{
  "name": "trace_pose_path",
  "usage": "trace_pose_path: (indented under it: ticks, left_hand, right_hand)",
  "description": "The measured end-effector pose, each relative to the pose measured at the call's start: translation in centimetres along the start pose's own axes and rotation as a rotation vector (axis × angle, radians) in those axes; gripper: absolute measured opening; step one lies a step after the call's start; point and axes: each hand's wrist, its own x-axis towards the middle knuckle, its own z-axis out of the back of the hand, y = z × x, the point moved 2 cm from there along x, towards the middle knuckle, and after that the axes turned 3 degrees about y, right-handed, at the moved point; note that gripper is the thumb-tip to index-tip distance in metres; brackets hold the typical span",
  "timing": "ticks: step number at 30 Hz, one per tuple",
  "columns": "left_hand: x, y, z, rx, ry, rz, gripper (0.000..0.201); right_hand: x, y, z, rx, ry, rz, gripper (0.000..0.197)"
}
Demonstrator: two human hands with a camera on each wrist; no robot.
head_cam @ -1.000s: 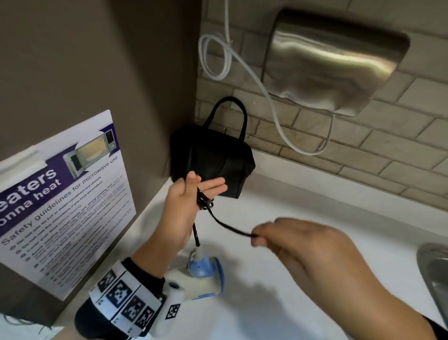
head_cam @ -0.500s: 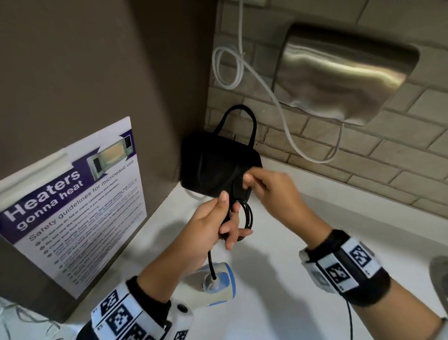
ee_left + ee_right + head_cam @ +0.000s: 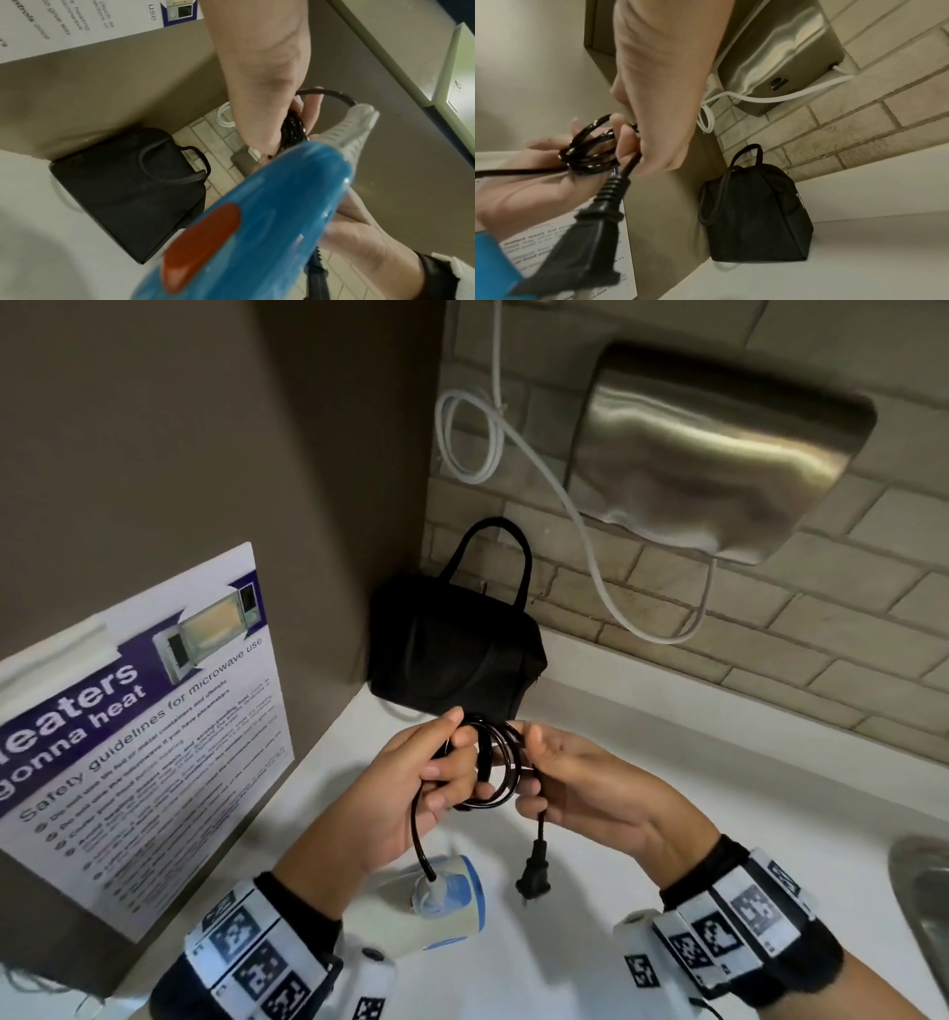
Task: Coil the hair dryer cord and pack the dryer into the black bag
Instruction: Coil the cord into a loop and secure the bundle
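Observation:
A black cord coil (image 3: 490, 765) of several loops hangs between both hands above the white counter (image 3: 667, 762). My left hand (image 3: 436, 773) grips the coil's left side, fingers curled through the loops. My right hand (image 3: 544, 762) pinches the cord's end at the coil's right side, and the black plug (image 3: 534, 873) dangles below it. The white and blue hair dryer (image 3: 441, 904) hangs from the cord under my left wrist; its blue body (image 3: 257, 223) with an orange switch fills the left wrist view. The black bag (image 3: 452, 654) stands in the corner behind, apparently closed.
A steel hand dryer (image 3: 719, 469) with a white cable (image 3: 554, 480) is mounted on the brick wall. A microwave-safety poster (image 3: 128, 737) hangs on the brown side panel at left. A sink rim (image 3: 919, 891) shows at the right edge.
My right hand has wound more loops onto the coil in my left hand and now holds the cord near its plug end. The plug has come into view, hanging free.

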Motion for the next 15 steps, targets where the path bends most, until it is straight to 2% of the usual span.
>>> trace_pose_path:
  ticks: [7,10,11,14,15]
  left_hand:
    - [-0.1,0.4,-0.4,0.004,0.045,0.081,0.032]
    - [0.0,0.3,-0.4,0.015,0.025,0.095,0.034]
    - [0.1,0.2,-0.3,-0.001,0.015,0.105,0.034]
    - [0.5,-0.1,0.2,-0.034,-0.030,0.137,0.036]
    - [0.6,-0.2,0.4,-0.032,-0.043,0.136,0.037]
  right_hand:
    - [-0.1,0.1,-0.3,0.046,0.061,-0.086,0.047]
    - [-0.2,0.5,-0.8,-0.015,0.075,-0.079,0.021]
    - [-0.2,0.6,-1.0,-0.050,0.063,-0.074,0.020]
    - [0.1,0.5,-1.2,-0.062,0.019,-0.040,0.034]
    - [0.2,0.4,-1.3,-0.030,-0.001,-0.023,0.031]
